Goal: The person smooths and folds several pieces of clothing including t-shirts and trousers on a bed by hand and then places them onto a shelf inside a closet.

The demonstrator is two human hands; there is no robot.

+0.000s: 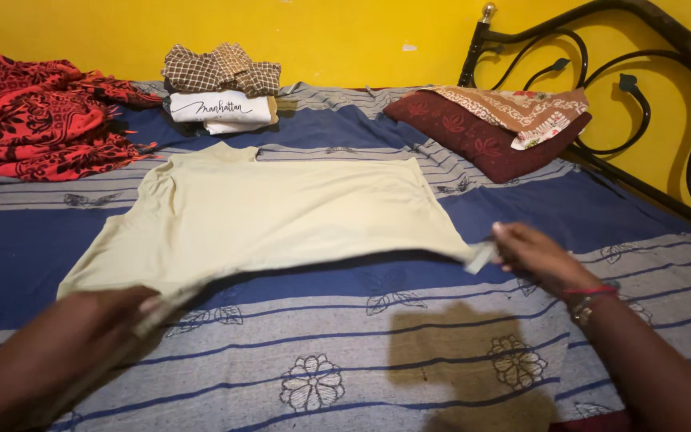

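Head view: pale yellow shirt (273,212) is lying spread flat across the middle of the frame, on a bed sheet (409,352) with blue and grey stripes and flower prints. Near edge of the shirt is lifting off the sheet and casting a shadow under it.

Left hand (81,332), lower left of the frame, is pinching the shirt's near-left corner, fingers closed on the fabric; motion blur there, exact finger placement hard to tell. Right hand (533,256), right of centre, is gripping the near-right corner, fingers closed on the cloth, red thread band at the wrist.

Upper left: red patterned cloth (29,112) is lying bunched. Top centre: stack of folded clothes (221,88), checked piece on top, white one under it. Upper right: dark red pillow (481,136) with a folded patterned cloth (521,108) resting on it, beside the black metal bed frame (649,88). Yellow wall (345,36) behind.
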